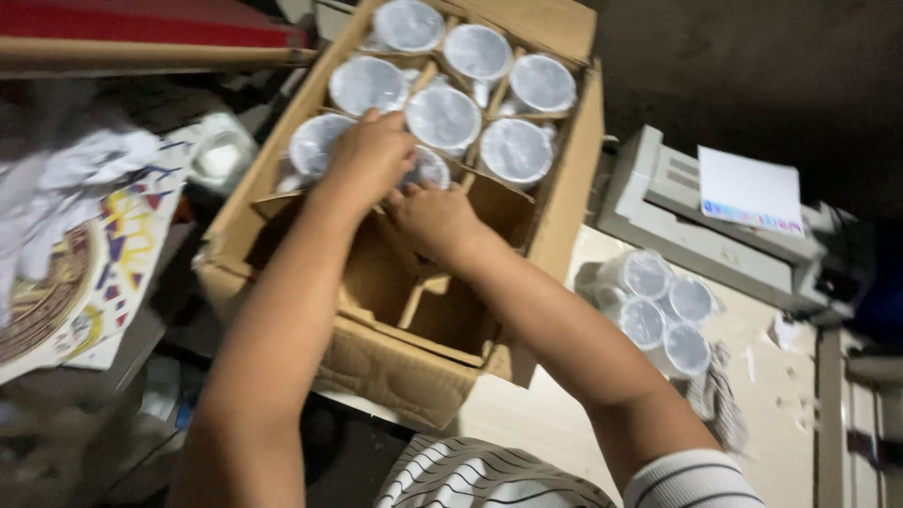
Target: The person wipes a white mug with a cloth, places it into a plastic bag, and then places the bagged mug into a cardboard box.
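Observation:
An open cardboard box (564, 198) with cardboard dividers holds several white mugs wrapped in clear plastic. Both of my hands reach into its middle row. My left hand (372, 155) lies over one wrapped mug (431, 169), fingers curled on its top. My right hand (435, 218) touches the same mug from the near side, next to the divider. Whether the mug is lifted I cannot tell. The near compartments (442, 315) of the box hold nothing.
Several more wrapped white mugs (658, 310) stand on the pale tabletop right of the box. A grey-white machine (696, 221) with a sheet of paper on it sits behind them. Printed colourful sheets (103, 273) and crumpled white paper lie at the left.

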